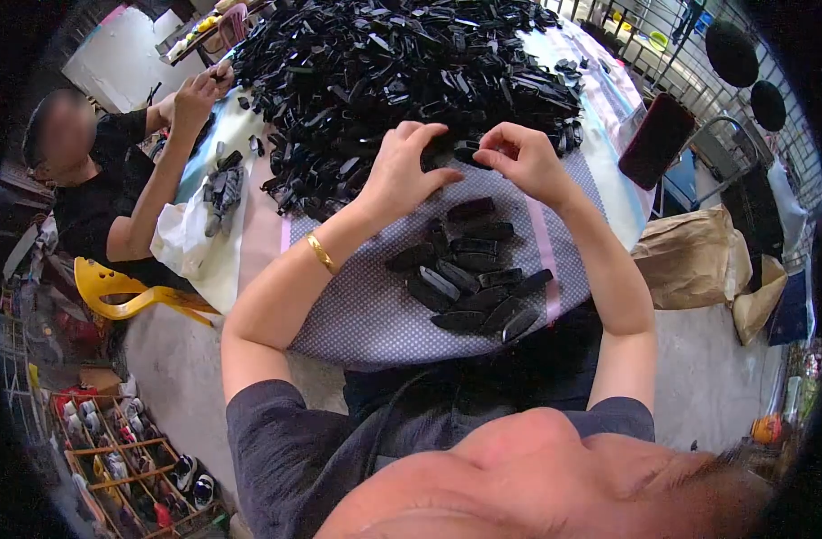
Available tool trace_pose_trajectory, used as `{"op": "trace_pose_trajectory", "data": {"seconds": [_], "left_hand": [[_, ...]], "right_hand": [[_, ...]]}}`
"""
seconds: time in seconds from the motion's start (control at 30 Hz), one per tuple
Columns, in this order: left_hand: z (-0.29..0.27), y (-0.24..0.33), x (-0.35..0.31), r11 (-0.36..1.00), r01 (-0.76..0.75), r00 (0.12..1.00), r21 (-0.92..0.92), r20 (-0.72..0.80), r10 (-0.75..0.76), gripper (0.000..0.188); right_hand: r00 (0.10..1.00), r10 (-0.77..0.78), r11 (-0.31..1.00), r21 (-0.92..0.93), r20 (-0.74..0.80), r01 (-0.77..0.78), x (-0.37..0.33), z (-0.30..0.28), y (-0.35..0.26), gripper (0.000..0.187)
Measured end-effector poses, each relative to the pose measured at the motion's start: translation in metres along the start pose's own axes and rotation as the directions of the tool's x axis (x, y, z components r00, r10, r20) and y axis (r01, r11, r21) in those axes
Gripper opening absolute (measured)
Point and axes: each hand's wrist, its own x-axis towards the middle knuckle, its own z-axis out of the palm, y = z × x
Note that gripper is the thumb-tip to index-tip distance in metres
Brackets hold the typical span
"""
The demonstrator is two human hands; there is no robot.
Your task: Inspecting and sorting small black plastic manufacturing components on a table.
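A large heap of small, glossy, long black pieces point(402, 63) covers the far part of the table; their exact kind is hard to make out. At the heap's near edge my left hand point(402, 171) is open, thumb and fingers spread, with nothing visible between them. Facing it, my right hand point(528, 162) pinches one black piece point(466, 150) between thumb and fingertips. Nearer to me, several black pieces point(474, 277) lie in a loose group on the dotted grey cloth point(366, 310). One of them, a paler grey piece point(439, 283), catches the light.
A co-worker point(114, 171) sits at the table's left side, both hands raised by the heap. A yellow plastic chair point(114, 292) stands at the left, a shoe rack point(132, 458) below it. Brown paper bags point(694, 260) and a dark red phone-like slab point(657, 141) are at the right.
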Motion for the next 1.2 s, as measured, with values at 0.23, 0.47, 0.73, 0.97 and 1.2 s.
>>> {"op": "trace_pose_trajectory", "data": {"seconds": [0.23, 0.47, 0.73, 0.97, 1.2], "left_hand": [[-0.012, 0.012, 0.008, 0.382, 0.609, 0.786, -0.695, 0.593, -0.174, 0.032], [-0.004, 0.012, 0.001, 0.125, 0.51, 0.847, -0.851, 0.472, -0.244, 0.033], [-0.007, 0.026, -0.003, 0.758, 0.261, 0.965, -0.598, 0.142, -0.22, 0.033], [-0.012, 0.03, -0.002, 0.816, 0.222, 0.975, -0.534, 0.136, -0.176, 0.031], [-0.011, 0.029, 0.0, 0.383, 0.316, 0.926, -0.868, 0.193, -0.325, 0.028]], "right_hand": [[0.808, -0.589, 0.782, -0.262, -0.011, 0.566, -0.007, 0.005, -0.018, 0.024], [0.96, -0.217, 0.969, 0.082, -0.176, 0.234, -0.008, 0.009, -0.013, 0.029], [0.945, -0.294, 0.941, 0.13, -0.146, 0.313, -0.01, 0.009, -0.02, 0.021], [0.894, -0.413, 0.894, 0.109, -0.174, 0.435, -0.009, 0.009, -0.018, 0.018], [0.981, -0.155, 0.983, 0.08, -0.119, 0.165, -0.014, 0.017, -0.028, 0.037]]}}
